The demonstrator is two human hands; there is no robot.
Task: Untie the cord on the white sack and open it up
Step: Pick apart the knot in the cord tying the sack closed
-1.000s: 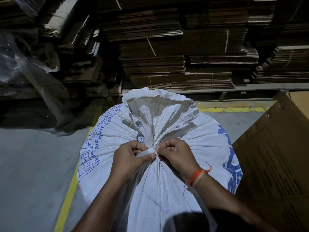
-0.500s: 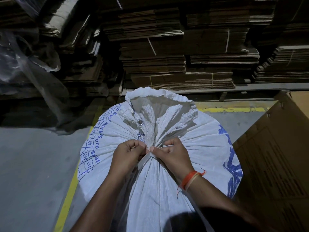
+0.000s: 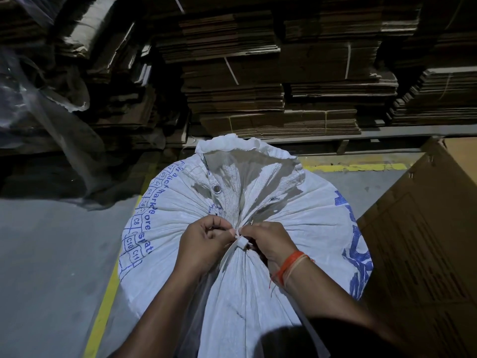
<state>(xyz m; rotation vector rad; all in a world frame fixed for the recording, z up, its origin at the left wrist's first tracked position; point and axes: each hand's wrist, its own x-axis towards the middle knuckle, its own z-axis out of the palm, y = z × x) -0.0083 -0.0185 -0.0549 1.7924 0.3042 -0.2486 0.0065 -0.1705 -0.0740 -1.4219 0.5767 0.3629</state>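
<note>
On the grey floor (image 3: 46, 254) directly in front of you, the white sack (image 3: 296, 228) stands upright, filling the middle of the head view. It sits just inside a yellow floor line (image 3: 103, 306), with a large brown cardboard box (image 3: 426, 254) just beside it on your right and stacks of flattened cardboard (image 3: 258, 86) well behind it.

The task looks to be in its early part. The sack's neck is gathered tight, pleats fanning out from one cinched point, and the cord (image 3: 241, 241), a flat pale strip, is wrapped and knotted around that point. Nothing shows the knot undone yet, so loosening it, pulling the cord off and spreading the mouth all appear to remain.

Your left hand (image 3: 204, 244) is curled with thumb and fingertips pinched at the knot from the left, apparently holding a piece of cord. Your right hand (image 3: 268, 241), with an orange thread band (image 3: 289, 267) at the wrist, meets it from the right, its fingertips closed on the knot too. Exactly which strand each hand holds is too small to tell.

The sack is woven, slightly shiny plastic fabric, full and rounded, printed with blue lettering and a grid of small codes on the left and blue marks on the right. Above the tie, the loose collar of the mouth stands partly flared, with a metal eyelet (image 3: 216, 188) on it.
</note>
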